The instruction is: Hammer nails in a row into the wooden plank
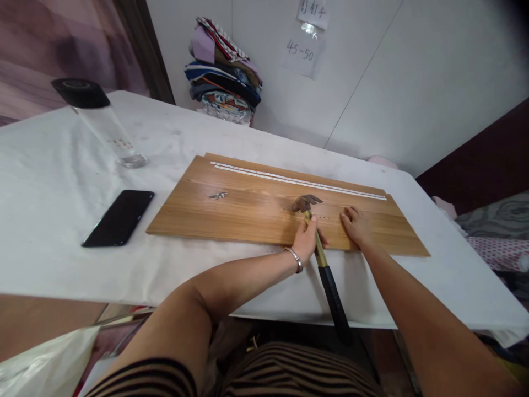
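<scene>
My left hand (305, 241) is wrapped round the handle of a claw hammer (329, 286), just below its rusty head. The hammer's head is over the wooden board (248, 218), and its black grip points down toward my body. My right hand (356, 226) rests on the board to the right of the hammer, fingers loosely bent and apart, with nothing visible in them. Between the hammer and that hand runs a short row of small dark spots in the wood. Several loose nails (218, 196) lie together on the board's left part.
Two white measuring strips (297, 181) run along the board's far side. To the left, a black phone (119, 218) lies on the white-covered table (198, 275), and a clear bottle (108, 129) with a black lid stands behind it. Folded cloths (225, 69) are stacked by the wall.
</scene>
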Demonstrator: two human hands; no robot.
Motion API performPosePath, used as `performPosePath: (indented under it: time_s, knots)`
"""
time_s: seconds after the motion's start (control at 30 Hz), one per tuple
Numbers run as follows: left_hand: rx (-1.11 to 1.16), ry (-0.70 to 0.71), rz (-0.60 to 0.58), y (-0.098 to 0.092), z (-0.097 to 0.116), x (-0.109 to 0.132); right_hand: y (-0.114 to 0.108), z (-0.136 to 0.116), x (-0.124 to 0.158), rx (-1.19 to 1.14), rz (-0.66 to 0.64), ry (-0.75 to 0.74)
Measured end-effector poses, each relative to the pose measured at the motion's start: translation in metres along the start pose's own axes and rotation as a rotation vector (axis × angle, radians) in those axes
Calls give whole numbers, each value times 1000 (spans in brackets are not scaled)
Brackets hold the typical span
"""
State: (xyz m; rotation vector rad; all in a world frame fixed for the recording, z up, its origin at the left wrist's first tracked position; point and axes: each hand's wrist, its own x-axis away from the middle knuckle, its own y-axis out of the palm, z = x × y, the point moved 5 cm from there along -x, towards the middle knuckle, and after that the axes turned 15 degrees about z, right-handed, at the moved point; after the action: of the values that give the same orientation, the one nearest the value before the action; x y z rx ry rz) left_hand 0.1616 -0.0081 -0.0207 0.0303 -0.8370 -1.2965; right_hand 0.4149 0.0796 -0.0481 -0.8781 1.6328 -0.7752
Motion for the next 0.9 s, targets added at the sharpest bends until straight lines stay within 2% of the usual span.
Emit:
performPosePath:
  time_s: [0.9]
  knots:
    - [-13,2,21,-1,3,-3,-2,-2,1,-20,12,-18]
